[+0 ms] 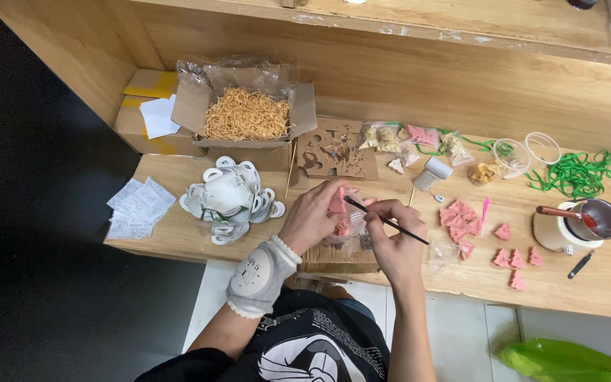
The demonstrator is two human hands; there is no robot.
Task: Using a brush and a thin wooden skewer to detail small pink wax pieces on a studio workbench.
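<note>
My left hand (312, 218) pinches a small pink piece (338, 202) over a clear plastic bag (348, 233) that lies on a brown cardboard sheet at the table's front edge. A padded white wrist guard (257, 274) covers the left wrist. My right hand (394, 237) grips a thin black brush (385, 221), with its tip pointing at the pink piece. Both hands are close together, almost touching.
Loose pink pieces (461, 218) lie to the right on the wooden table (178, 237). A small pot with red liquid (592, 219), green cords (578, 173), clear cups (510, 154), small bags, a box of tan shreds (245, 113), white stickers (228, 198) and paper slips (136, 209) surround them.
</note>
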